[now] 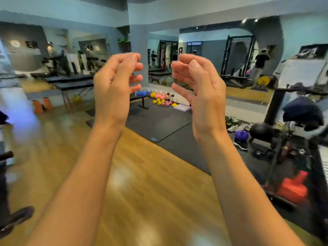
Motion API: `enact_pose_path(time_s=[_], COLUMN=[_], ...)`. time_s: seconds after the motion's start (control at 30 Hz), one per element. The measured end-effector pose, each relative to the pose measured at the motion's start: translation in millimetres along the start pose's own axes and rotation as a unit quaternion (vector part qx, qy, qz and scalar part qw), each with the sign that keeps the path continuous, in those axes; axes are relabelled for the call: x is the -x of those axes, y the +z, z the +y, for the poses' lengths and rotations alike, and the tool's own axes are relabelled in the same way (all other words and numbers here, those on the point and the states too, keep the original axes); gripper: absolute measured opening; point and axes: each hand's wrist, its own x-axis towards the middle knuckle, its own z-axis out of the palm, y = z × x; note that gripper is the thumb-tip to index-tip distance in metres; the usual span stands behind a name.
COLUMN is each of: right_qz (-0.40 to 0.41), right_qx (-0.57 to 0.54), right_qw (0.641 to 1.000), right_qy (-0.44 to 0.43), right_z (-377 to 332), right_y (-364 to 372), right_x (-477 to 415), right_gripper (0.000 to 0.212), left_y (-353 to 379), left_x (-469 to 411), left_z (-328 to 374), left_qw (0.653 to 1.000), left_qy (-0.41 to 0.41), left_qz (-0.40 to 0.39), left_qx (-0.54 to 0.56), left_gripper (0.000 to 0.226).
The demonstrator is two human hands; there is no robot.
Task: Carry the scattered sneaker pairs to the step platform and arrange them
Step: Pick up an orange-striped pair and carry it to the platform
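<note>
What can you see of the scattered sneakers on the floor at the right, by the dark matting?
The sneakers lie in a loose, unsorted cluster on the dark matting, too blurred to count. The farthest one shows green accents, and in front of it lie pale, whitish ones. Nearest the camera, a dark sneaker with a white sole sits side-on just below a purple weight. Nothing grips them: the left hand and right hand are raised, holding nothing.

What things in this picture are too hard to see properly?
Head view:
- Sneakers by the exercise bike: small and blurred, so pairs can't be counted.
- Coloured weights: partly hidden behind the left hand and right hand.
- Dark shoe, bottom-left: blurred and cut off by the edge.
</note>
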Motion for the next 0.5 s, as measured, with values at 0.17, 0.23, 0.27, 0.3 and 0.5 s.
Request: enact_pose_path(time_s=[0.17,0.23,0.27,0.3,0.5], right_qz=[0.06,0.082,0.095,0.107,0.136], right_qx=[0.042,0.07,0.081,0.087,0.122], right_qw=[0.997,0.994,0.992,0.99,0.983], right_qy=[-0.016,-0.01,-0.008,-0.008,-0.021], right_z=[53,77,89,103,186], right_y=[-27,-44,-54,-65,-131], right_x=[-63,-84,-94,-105,-183], right_gripper=[0.027,0.028,0.029,0.029,0.026], left_y=[48,73,86,98,176], left_x=[-68,-89,-98,-108,-172], left_z=[-74,-106,-123,-140,-237], left_qw=[0.996,0.993,0.991,0.988,0.98], left_qy=[-0.013,-0.024,-0.032,-0.039,-0.06], left_qz=[-0.069,-0.092,-0.104,-0.115,-0.155], left_qx=[0.053,0.07,0.081,0.094,0.105], left_gripper=[0.019,0.019,0.02,0.02,0.022])
